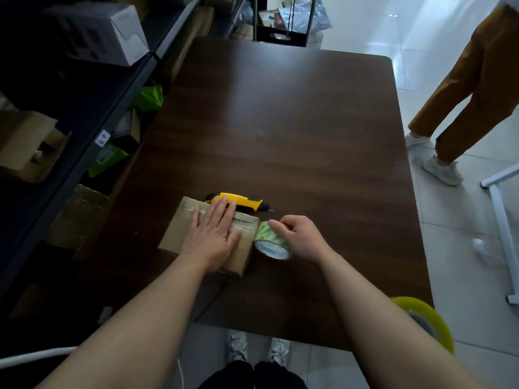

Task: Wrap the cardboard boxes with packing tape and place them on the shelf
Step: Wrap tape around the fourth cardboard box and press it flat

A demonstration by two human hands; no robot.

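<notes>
Two hands work on one cardboard box (179,234), which lies flat on the near left part of the dark wooden tabletop (280,122), close to the metal shelf (84,113) on the left. The step in hand appears to be the taping itself: glossy tape already crosses the far end of the box top, and the packing tape roll (269,240) stands on edge touching the box's right side.

The left hand (210,237) lies flat on the box top, fingers straight and slightly spread, pressing the box and the tape band down. The right hand (300,237) has its fingers curled over the roll and pinches it at the top. A yellow utility knife (238,200) lies just beyond the box, touching or nearly touching its far edge.

The next move probably calls for drawing the roll down the right side, or cutting the strip. Either way the left hand must hold the box firmly so that it does not slide. The knife is within easy reach for the cut.

A second tape roll (429,318) sits at the near right corner, and another person (463,94) stands on the tiled floor to the right.
</notes>
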